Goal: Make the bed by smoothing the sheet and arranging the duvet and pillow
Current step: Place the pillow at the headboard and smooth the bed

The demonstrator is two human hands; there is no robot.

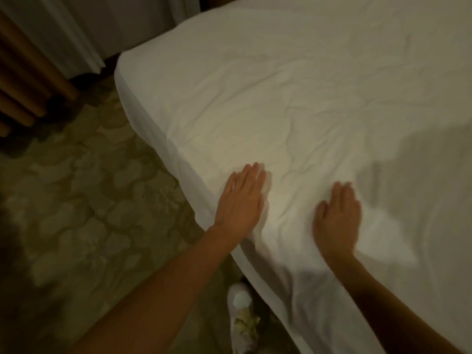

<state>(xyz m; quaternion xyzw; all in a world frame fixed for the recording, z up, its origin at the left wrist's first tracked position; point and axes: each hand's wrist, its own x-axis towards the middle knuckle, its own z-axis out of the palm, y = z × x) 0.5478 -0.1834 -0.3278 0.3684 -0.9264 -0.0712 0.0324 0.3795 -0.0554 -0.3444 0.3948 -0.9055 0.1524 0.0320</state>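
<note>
Carpet (84, 200), curtain (28, 80) beside creased sheet (281, 98); left hand (241, 203), right hand (337, 221) flat on it, empty.

- White sheet (293, 98): spread flat over the whole visible top of the bed and hanging down its near side. It is creased, with thin wrinkle lines wandering across the middle and small folds gathered close to the near edge. It is smoother toward the far right.
- Bed (153, 131): rounded corner at upper left, its side edge running diagonally down to the lower right.

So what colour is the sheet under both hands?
White, creased sheet, best in the head view, the only one.
</note>
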